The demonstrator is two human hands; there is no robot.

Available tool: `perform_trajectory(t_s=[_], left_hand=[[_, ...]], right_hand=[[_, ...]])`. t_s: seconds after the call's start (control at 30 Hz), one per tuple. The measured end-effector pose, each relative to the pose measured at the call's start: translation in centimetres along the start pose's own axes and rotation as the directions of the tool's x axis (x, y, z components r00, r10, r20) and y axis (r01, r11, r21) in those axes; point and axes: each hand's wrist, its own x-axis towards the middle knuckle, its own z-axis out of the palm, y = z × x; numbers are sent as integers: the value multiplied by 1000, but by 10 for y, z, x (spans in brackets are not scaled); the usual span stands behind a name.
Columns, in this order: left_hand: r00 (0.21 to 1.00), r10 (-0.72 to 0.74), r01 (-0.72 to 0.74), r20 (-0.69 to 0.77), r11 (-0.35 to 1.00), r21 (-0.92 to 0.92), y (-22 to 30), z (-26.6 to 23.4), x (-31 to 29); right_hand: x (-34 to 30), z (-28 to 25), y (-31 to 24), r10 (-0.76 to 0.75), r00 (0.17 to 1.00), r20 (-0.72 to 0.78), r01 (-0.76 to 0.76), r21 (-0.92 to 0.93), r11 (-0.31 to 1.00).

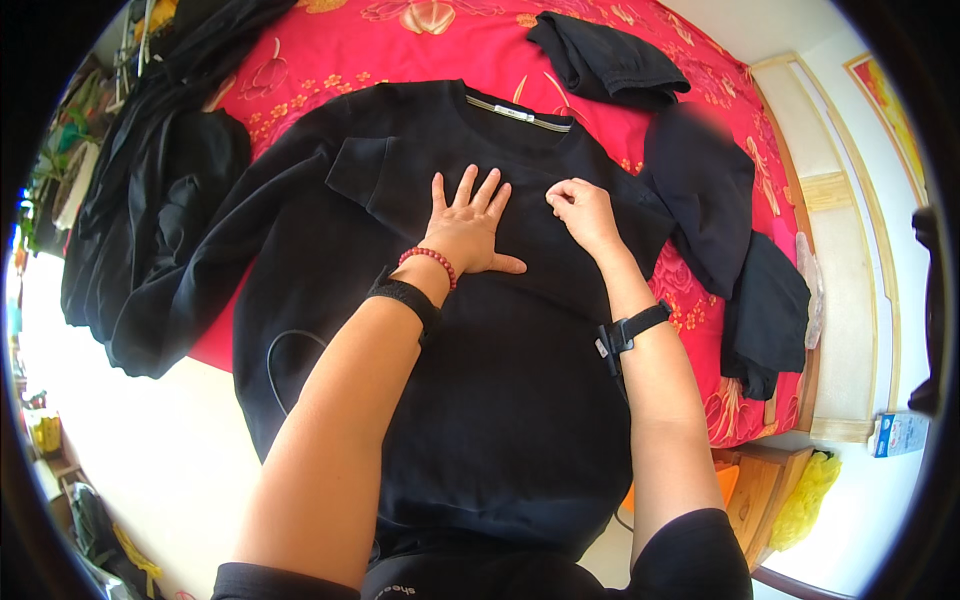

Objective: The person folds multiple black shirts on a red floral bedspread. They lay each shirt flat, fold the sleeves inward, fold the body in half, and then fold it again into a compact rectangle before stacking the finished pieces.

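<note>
A black sweatshirt (510, 400) lies spread out on the bed, its ribbed neckline with a white label at the far end. A sleeve cuff (360, 172) rests across the upper chest, left of my hands. My left hand (470, 222) presses flat on the chest fabric, fingers spread. To its right, my right hand (585, 212) is closed, thumb against curled fingers, over the sweatshirt's upper chest. Whether it pinches fabric or anything else is hidden. The sweatshirt's lower part reaches toward my body between my forearms.
The bed has a red floral cover (440, 45). Dark clothes (160, 200) are heaped at the left. More black garments lie at the far right, including a folded one (610, 62) and another (765, 310). A wooden cabinet (765, 490) and yellow plastic bag (805, 500) stand at the near right.
</note>
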Motion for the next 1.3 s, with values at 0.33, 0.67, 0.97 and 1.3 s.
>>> perform_trajectory(t_s=[0.33, 0.67, 0.97, 1.3], left_hand=[[1000, 9, -9, -18, 1000, 4, -1, 2, 0], [1000, 7, -6, -27, 1000, 18, -1, 3, -1], [999, 15, -14, -45, 1000, 10, -2, 4, -1], [999, 17, -17, -42, 1000, 3, -2, 4, -2]], right_hand=[[6, 14, -22, -376, 913, 158, 387, -626, 677], [0, 3, -11, 212, 968, 132, -248, 414, 876], [2, 15, -35, -224, 961, 161, 271, -403, 874], [8, 16, -34, 33, 998, 57, -17, -268, 963]])
